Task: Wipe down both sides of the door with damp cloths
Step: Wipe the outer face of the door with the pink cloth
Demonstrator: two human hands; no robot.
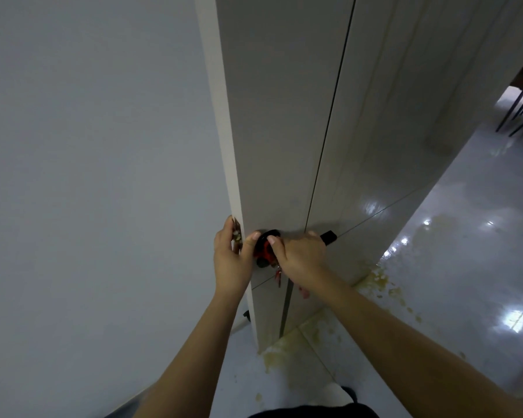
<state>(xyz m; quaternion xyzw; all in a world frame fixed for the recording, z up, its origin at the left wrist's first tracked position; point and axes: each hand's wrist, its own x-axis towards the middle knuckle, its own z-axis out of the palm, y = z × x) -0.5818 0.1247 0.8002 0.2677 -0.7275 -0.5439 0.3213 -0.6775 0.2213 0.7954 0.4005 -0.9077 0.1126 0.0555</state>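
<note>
Hands: two | left hand (231,257) grip wraps door (278,116) edge | right hand (299,256) grip curls round handle (328,236)

One door (278,116) stands edge-on, with one black lever handle (328,236) on its face and one brass latch plate (237,235) on its edge. Two hands are up: one left hand (231,260), one right hand (299,257). One red tag (266,251) hangs below the lock.
</note>
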